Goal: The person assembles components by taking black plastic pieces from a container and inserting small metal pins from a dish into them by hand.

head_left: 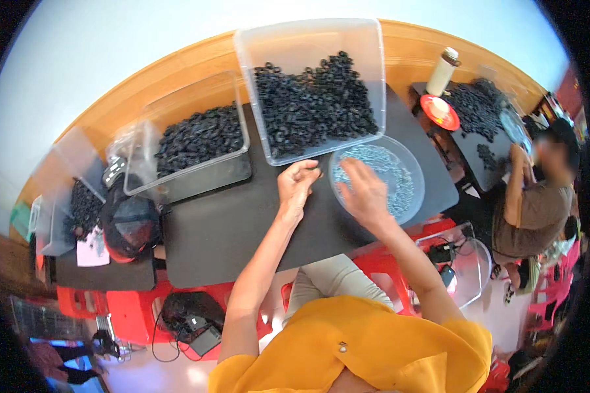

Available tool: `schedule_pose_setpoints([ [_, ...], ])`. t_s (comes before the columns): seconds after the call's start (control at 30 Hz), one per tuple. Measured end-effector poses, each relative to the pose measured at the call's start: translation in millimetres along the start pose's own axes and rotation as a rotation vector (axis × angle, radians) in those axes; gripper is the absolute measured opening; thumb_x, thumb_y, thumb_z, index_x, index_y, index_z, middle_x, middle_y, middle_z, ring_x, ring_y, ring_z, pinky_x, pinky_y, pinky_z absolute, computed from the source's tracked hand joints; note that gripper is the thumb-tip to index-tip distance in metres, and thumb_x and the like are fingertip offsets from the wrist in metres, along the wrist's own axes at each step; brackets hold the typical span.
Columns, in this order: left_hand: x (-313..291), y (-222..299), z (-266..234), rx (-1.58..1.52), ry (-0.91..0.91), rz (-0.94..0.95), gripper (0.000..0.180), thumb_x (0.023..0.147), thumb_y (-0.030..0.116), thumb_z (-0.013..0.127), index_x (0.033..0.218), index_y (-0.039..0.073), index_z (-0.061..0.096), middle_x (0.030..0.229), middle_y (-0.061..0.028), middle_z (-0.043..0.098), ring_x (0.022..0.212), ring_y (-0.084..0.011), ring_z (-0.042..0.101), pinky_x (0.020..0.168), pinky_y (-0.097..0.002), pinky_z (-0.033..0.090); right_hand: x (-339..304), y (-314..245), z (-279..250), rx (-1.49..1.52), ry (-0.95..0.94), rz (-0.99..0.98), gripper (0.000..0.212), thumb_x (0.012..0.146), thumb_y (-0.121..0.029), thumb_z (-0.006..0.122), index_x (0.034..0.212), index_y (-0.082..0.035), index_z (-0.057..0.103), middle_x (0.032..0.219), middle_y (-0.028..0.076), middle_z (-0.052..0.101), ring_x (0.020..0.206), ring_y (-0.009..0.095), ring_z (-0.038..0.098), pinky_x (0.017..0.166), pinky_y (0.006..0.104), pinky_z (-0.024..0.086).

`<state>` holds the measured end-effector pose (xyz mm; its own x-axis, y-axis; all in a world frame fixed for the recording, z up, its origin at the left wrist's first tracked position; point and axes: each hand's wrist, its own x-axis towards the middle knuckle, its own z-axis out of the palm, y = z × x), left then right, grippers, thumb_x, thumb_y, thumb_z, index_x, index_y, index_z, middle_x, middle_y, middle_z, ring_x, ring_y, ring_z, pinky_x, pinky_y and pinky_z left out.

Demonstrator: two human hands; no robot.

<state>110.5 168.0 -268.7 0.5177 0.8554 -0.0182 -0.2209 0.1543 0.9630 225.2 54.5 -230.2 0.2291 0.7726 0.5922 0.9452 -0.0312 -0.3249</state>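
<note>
My left hand (296, 190) is closed, its fingertips pinching a small black part (318, 168), mostly hidden, just below the tilted clear bin (260, 124). That bin holds a heap of small black ring-like parts (314, 105). To the right, my right hand (366, 196) is over the round clear tub (421, 193), thumb and fingers apart and slightly blurred. Many small silvery metal pieces (400, 187), thin like pins or screws, lie in the tub; their exact kind is too small to tell.
Beneath these lies a dark table (223, 239). Left stands another clear bin (242, 160) of black parts. A person in a cap (130, 223) is at the left table; another person (537, 203) works at the right table. Red stools (128, 314) and a clear box (469, 262) are near my legs.
</note>
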Motion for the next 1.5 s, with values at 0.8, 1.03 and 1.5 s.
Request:
schedule_pose_setpoints([
  [0.8,0.2,92.0,-23.2,0.494,0.315,0.649,0.015,0.077,-0.001,0.061,0.092,0.004,0.064,0.094,-0.0022,0.058,0.058,-0.0027,0.049,0.046,-0.0159,0.041,-41.5,118.7,-34.6,-0.037,-0.025,0.267,0.008,0.072,-0.003,0.053,0.075,-0.002,0.061,0.079,0.014,0.057,0.081,0.033,0.057,0.07,0.0418,0.046],
  [1.03,0.4,42.1,9.3,0.543,0.117,0.443,0.013,0.078,0.0,0.061,0.09,0.001,0.065,0.08,-0.0012,0.058,0.054,-0.0031,0.048,0.046,-0.0182,0.042,-9.4,127.9,-4.9,-0.057,-0.205,0.17,0.005,0.07,0.0,0.056,0.073,-0.001,0.059,0.083,0.018,0.056,0.083,0.036,0.057,0.072,0.044,0.046],
  [1.5,81.5,9.1,36.6,1.282,-0.02,0.77,0.026,0.067,-0.001,0.063,0.093,0.003,0.064,0.084,-0.011,0.054,0.08,-0.0273,0.053,0.072,-0.0352,0.045,-5.4,126.8,-21.4,0.144,-0.089,0.162,0.007,0.076,-0.003,0.056,0.077,0.003,0.051,0.077,0.018,0.058,0.07,0.032,0.06,0.062,0.0409,0.048],
])
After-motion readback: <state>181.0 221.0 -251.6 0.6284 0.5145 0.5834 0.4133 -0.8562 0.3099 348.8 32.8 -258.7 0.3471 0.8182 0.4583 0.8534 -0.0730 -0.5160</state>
